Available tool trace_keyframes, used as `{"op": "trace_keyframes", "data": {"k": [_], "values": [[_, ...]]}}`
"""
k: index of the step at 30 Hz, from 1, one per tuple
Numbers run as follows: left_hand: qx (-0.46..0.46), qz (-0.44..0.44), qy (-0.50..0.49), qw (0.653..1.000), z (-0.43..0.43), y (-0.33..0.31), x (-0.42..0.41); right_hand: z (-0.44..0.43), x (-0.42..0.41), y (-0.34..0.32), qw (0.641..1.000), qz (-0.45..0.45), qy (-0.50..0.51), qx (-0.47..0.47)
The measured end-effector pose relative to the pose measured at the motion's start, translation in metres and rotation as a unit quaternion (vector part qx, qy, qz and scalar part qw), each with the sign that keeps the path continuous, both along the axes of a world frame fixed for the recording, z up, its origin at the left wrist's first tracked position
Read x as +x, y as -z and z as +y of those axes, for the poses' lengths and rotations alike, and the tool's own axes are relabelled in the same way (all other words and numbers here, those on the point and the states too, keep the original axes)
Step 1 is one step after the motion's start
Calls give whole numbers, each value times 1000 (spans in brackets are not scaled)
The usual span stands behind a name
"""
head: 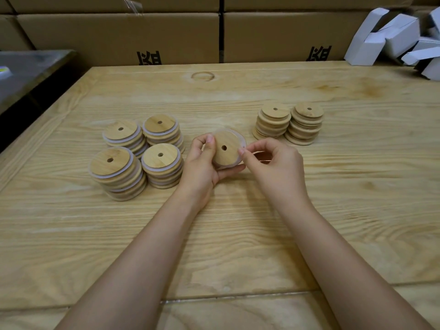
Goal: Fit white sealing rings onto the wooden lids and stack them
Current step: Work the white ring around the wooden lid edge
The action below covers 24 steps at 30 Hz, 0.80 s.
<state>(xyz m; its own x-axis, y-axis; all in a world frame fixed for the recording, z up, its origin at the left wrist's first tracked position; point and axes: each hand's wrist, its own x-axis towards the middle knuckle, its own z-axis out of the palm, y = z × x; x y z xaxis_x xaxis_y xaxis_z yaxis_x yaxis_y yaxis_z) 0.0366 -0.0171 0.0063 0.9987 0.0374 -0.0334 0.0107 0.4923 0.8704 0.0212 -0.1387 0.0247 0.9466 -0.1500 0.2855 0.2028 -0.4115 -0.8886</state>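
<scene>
Here, left hand (202, 161) gripping lid (229, 141) (tilted), right hand (276, 164), fingers pinching sealing ring (238, 136).

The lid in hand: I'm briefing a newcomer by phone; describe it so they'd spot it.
On the wooden table, between four ringed stacks at left and two bare stacks at right, the left hand holds one lid. The right hand pinches its white ring; this lid alone is unstacked.
</scene>
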Motion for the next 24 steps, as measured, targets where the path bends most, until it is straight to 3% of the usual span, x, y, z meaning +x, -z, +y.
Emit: {"op": "trace_keyframes", "data": {"k": [12,19,24], "values": [[0,10,-41,999,2,0,1,-4,2,-3,995,82,-40,41],[38,11,-39,998,2,-1,0,-5,2,-2,993,90,-38,59],[14,0,0,1000,5,-3,-2,-8,4,0,995,73,-22,68]]}}
